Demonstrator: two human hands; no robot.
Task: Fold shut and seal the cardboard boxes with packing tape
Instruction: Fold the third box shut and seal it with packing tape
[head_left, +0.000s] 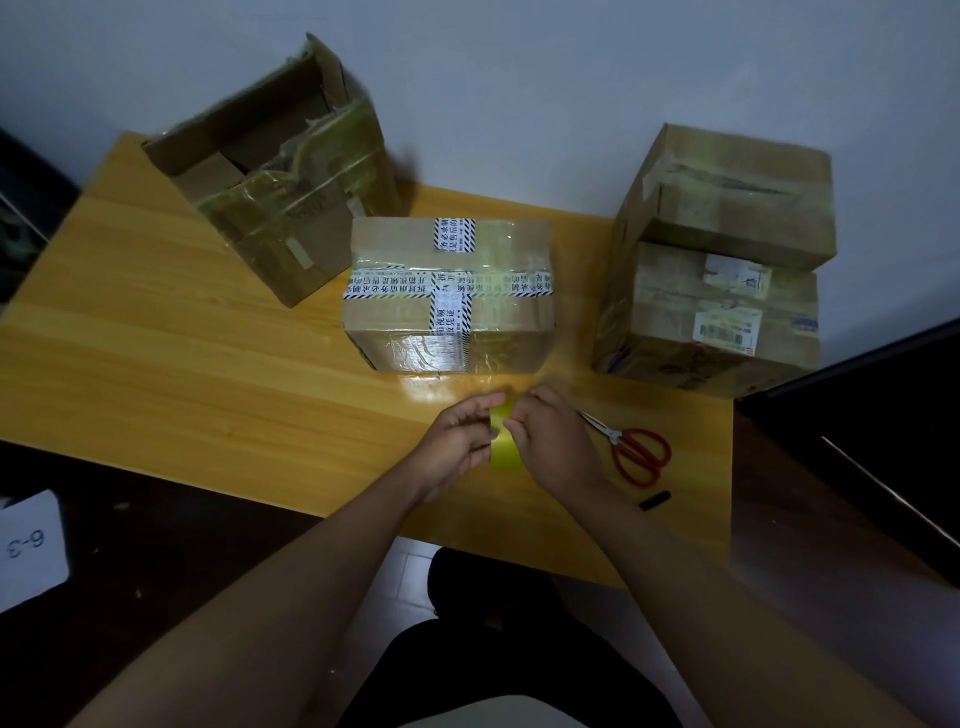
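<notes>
A: What sits on the worktop (156, 332)?

B: An open box (270, 176) stands at the far left corner, a sealed box (449, 291) mid-table, and two stacked boxes (722, 260) by the right edge. Red scissors (636, 452) lie near the front right; a small black item (655, 500) lies beside them.

A: And the tape?

B: A yellow tape roll (503, 439) is just in front of the sealed box. The left hand (460, 441) and right hand (550, 441) both grip it, fingers curled round its sides.
</notes>
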